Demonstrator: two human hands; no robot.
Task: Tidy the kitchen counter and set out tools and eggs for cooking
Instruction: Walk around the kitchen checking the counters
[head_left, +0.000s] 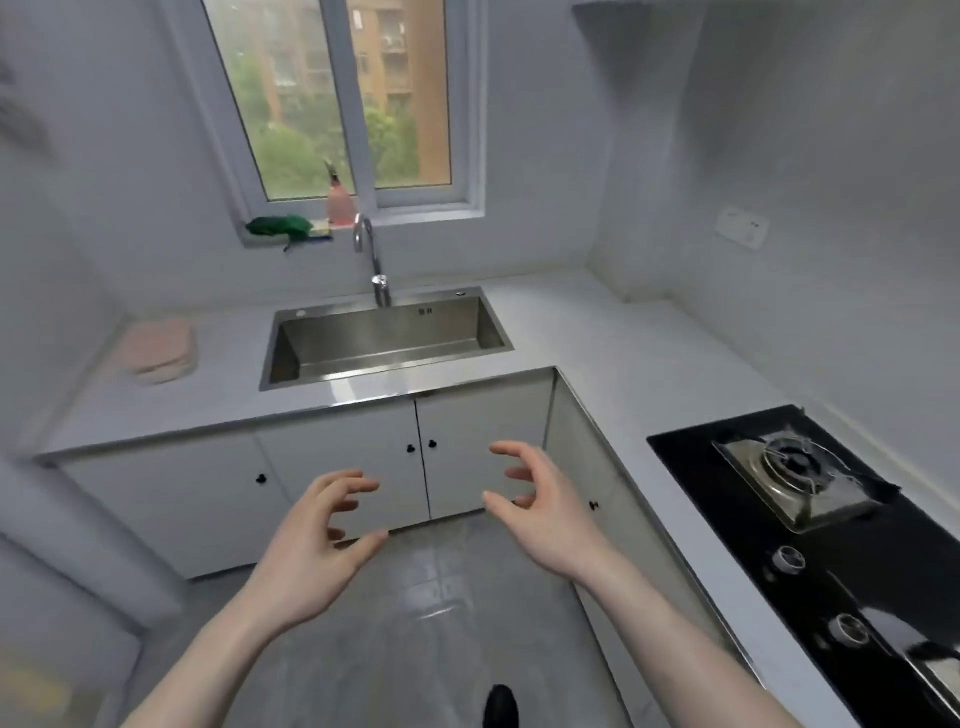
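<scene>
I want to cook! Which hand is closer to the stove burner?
The right hand. It hangs open over the floor, left of the stove burner; the left hand, also empty, is farther left, before the cabinet doors.

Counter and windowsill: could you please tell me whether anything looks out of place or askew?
Mostly tidy. On the windowsill a green cloth lies crumpled, part hanging over the edge. A pink stack sits alone left of the sink; too blurred to identify.
</scene>
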